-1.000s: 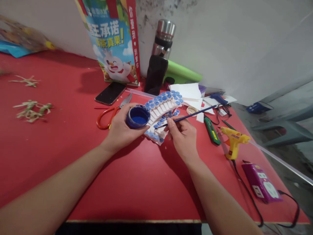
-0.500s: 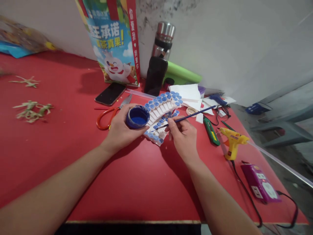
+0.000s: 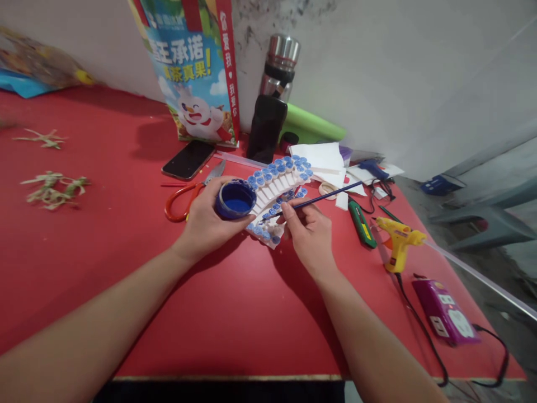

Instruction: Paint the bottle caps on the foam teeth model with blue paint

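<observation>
My left hand is closed around a small jar of blue paint, tilted so its open mouth faces me. Between the thumb and fingers of my right hand is a thin paintbrush, its handle pointing up to the right. The brush tip touches or hovers just over the lower part of a white curved model with slatted steps; I cannot tell which. Rows of blue-painted round pieces line the model's edges. Part of the model is hidden behind the jar and my hands.
Orange-handled scissors and a phone lie left of the model. Behind stand a printed bag and a steel flask. At right are a green utility knife, a yellow glue gun and a purple power box with cords.
My right hand and the paintbrush have shifted slightly to the left, with the brush tip a little further left on the model. The left hand and jar are almost unmoved.
</observation>
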The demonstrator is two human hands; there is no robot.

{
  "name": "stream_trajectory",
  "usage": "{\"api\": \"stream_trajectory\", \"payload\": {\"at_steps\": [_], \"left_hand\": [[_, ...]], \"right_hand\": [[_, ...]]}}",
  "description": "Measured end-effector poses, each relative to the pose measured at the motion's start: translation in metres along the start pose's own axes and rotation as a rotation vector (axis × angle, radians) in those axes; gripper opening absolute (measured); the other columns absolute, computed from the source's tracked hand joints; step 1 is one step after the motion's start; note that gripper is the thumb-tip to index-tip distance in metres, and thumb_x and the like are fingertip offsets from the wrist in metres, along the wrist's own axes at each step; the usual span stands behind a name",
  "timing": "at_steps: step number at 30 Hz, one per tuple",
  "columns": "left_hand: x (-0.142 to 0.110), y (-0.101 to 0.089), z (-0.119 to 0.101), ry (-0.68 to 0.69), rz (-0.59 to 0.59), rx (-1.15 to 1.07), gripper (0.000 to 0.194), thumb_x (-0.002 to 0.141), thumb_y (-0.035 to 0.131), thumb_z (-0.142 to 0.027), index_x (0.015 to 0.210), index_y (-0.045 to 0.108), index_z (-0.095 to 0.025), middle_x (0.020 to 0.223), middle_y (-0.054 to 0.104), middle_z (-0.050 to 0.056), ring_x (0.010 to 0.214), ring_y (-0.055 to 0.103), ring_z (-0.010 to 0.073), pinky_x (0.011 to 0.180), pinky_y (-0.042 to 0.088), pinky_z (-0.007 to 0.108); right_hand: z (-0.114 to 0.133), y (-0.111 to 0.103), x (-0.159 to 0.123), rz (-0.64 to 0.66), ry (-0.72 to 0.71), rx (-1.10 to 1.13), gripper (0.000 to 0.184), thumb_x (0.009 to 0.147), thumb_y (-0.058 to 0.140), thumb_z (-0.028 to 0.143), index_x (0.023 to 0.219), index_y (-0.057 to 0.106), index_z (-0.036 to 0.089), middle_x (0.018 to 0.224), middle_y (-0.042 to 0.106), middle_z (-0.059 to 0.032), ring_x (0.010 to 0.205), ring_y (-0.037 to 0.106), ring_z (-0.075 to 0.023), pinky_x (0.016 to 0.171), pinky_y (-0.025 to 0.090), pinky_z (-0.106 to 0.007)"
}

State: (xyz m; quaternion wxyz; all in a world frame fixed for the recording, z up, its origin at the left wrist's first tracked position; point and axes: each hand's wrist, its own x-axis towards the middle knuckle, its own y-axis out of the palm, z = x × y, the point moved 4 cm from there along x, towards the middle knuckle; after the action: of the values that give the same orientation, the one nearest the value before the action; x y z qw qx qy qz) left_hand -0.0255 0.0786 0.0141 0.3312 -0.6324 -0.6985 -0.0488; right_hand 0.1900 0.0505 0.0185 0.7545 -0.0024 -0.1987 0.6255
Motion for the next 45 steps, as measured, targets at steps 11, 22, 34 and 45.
{"api": "stream_trajectory", "payload": {"at_steps": [11, 22, 34, 45], "left_hand": [[-0.0003, 0.0001, 0.0001, 0.006, 0.002, 0.01, 0.054, 0.073, 0.089, -0.035, 0.12, 0.067, -0.021, 0.119, 0.078, 0.006, 0.109, 0.076, 0.0269, 0.099, 0.062, 0.04], [-0.0002, -0.0004, 0.0, -0.004, 0.008, 0.016, 0.055, 0.073, 0.089, -0.037, 0.121, 0.066, -0.022, 0.121, 0.078, 0.007, 0.112, 0.075, 0.0281, 0.102, 0.061, 0.042], [-0.0001, 0.0, 0.0004, -0.012, 0.007, 0.01, 0.055, 0.073, 0.089, -0.038, 0.12, 0.066, -0.021, 0.12, 0.078, 0.007, 0.11, 0.075, 0.0279, 0.102, 0.061, 0.042], [0.0, -0.0003, -0.0005, 0.002, 0.006, 0.022, 0.053, 0.073, 0.089, -0.034, 0.12, 0.067, -0.022, 0.119, 0.078, 0.007, 0.11, 0.075, 0.0275, 0.099, 0.062, 0.042]], "right_hand": [[-0.0001, -0.0006, 0.001, 0.009, 0.007, 0.016, 0.034, 0.098, 0.073, 0.054, 0.09, 0.071, 0.021, 0.073, 0.074, -0.0005, 0.053, 0.062, -0.0128, 0.055, 0.051, -0.027], [0.0002, 0.0027, -0.0002, 0.034, 0.016, 0.022, 0.032, 0.098, 0.073, 0.052, 0.089, 0.071, 0.022, 0.072, 0.074, 0.0003, 0.051, 0.06, -0.0115, 0.053, 0.05, -0.027], [0.0016, 0.0004, -0.001, 0.025, -0.018, -0.032, 0.031, 0.099, 0.071, 0.052, 0.091, 0.072, 0.022, 0.074, 0.074, -0.0005, 0.056, 0.064, -0.0136, 0.058, 0.052, -0.028], [0.0017, -0.0044, 0.0013, -0.003, -0.002, -0.038, 0.03, 0.098, 0.072, 0.05, 0.088, 0.07, 0.022, 0.07, 0.073, 0.0001, 0.055, 0.066, -0.0144, 0.059, 0.054, -0.029]]}}
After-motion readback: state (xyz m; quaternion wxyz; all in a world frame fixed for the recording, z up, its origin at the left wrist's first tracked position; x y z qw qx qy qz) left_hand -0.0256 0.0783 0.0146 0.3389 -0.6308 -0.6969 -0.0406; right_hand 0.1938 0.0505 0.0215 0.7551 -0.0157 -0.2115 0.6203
